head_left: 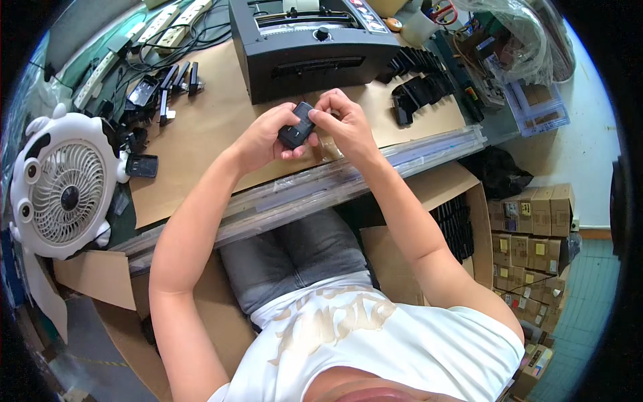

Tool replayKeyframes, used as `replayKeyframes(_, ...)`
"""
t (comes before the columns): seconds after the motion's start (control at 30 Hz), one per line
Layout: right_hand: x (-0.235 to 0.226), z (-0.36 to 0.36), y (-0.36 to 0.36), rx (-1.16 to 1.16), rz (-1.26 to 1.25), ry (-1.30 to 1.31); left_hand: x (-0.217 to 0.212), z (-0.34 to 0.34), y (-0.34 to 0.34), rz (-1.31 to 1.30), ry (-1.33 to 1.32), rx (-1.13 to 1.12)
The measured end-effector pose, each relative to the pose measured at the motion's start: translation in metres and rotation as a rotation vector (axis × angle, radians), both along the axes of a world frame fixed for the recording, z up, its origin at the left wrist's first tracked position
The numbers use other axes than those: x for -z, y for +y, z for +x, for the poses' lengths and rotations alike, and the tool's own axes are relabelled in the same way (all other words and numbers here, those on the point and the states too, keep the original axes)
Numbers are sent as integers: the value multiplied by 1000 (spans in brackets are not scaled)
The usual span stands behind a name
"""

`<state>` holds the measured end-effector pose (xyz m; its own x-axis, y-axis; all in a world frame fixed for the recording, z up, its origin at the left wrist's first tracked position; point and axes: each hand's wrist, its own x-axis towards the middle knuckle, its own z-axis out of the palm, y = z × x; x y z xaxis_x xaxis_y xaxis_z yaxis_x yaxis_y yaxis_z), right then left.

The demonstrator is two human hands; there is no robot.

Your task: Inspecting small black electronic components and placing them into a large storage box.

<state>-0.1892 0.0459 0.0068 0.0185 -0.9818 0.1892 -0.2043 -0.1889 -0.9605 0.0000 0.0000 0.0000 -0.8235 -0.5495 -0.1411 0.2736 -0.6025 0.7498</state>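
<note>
A small black plastic housing (297,126), boxy with rounded corners, is held over the brown cardboard work surface (201,127). My left hand (271,136) wraps around it from the left, with fingertips showing below it. Against its upper right edge, the thumb of my right hand (341,120) presses, the other fingers curled in; whether they pinch some smaller part is hidden. Just beyond both hands stands a large black machine (315,57) with a knob and a front slot. Right of it, similar black plastic parts (422,94) lie in rows.
At the left are a white fan (67,187), loose black parts (144,90) and power strips (181,27) with tangled cables. Clear plastic-wrapped strips (301,194) edge the table. Below them, an open carton (479,234) holds stacked black parts. Cardboard boxes (532,208) are piled at right.
</note>
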Motion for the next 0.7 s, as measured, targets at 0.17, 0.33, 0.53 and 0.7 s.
replayKeyframes(0.17, 1, 3, 2, 15, -14, 2, -5, -2, 5, -58, -73, -38)
replayKeyframes(0.33, -1, 9, 2, 80, -119, 154, -10, -6, 10, -145, -192, -106)
replayKeyframes(0.53, -10, 17, 6, 88, -22, 62, -7, -4, 9, -139, -117, -91)
replayKeyframes(0.7, -3, 16, 5, 106, -162, 246, -3, -5, 10, -115, -67, -49)
